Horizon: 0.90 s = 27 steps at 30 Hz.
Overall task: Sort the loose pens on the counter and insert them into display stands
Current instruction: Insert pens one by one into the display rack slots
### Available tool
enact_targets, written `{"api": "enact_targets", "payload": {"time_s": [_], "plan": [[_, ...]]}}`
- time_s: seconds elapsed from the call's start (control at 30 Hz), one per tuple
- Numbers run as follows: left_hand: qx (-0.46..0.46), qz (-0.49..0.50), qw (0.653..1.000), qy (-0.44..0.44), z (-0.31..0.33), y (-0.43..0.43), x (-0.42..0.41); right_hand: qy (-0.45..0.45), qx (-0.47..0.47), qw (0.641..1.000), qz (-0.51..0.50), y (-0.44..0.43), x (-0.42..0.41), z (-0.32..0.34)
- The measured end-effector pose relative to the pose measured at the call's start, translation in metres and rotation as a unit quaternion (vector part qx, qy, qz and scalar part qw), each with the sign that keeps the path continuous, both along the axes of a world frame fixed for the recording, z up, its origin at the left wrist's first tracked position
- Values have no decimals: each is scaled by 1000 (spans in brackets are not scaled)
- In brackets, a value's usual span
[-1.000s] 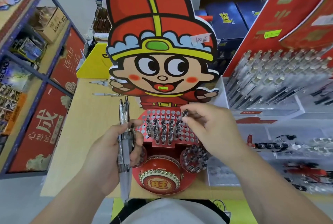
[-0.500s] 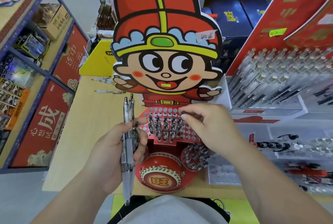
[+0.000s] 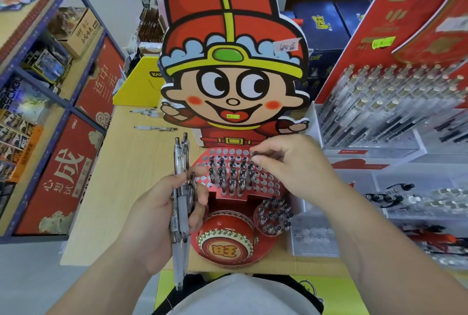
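Now the left hand (image 3: 162, 216) is in the lower middle of the frame. Its fingers are curled tight round a bunch of pens (image 3: 181, 188). The bunch stands up and down, with the dark ends pointing up.

The right hand (image 3: 296, 165) is in the middle of the frame, over the red stand (image 3: 268, 183). Its fingers (image 3: 263, 160) are close together and pinch the dark top of one pen (image 3: 255, 154). That pen is at the upper right part of the stand's plate of holes. You cannot tell how far it is down in a hole.

More pens stand in rows (image 3: 231, 175) in the middle of the plate, between the two hands. A small round cup (image 3: 274, 216) full of pens sits at the lower right of the stand. A red drum (image 3: 225, 236) sits at the front. A big cartoon board (image 3: 233, 61) stands up behind the plate.

One loose pen (image 3: 154, 128) lies flat on the bench (image 3: 121, 175), left of the board. A few more pens (image 3: 144, 111) lie just above it in the frame. A clear stand (image 3: 379, 112) with many pens is on the right side. Shelves (image 3: 38, 112) are at the left edge.
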<state>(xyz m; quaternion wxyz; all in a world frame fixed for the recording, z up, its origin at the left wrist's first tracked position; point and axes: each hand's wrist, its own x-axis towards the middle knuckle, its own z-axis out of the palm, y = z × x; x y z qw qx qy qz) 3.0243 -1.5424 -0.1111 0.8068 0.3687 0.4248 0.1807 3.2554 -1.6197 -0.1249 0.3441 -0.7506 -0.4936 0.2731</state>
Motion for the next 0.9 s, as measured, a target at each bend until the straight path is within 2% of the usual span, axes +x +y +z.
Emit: {"api": "enact_targets", "payload": {"time_s": [0.17, 0.3, 0.5, 0.77, 0.9], "plan": [[10, -6, 1000, 3, 0, -3, -2, -8, -47, 998, 29, 1, 6, 11], [7, -7, 1000, -3, 0, -6, -3, -65, -28, 997, 24, -2, -1, 9], [6, -11, 1000, -2, -1, -10, -7, -93, -9, 995, 22, -9, -6, 2], [14, -17, 1000, -2, -2, -13, -6, -56, 15, 998, -1, -10, -7, 2], [11, -15, 1000, -3, -2, -14, -7, -69, 34, 997, -23, -8, -9, 0]]}}
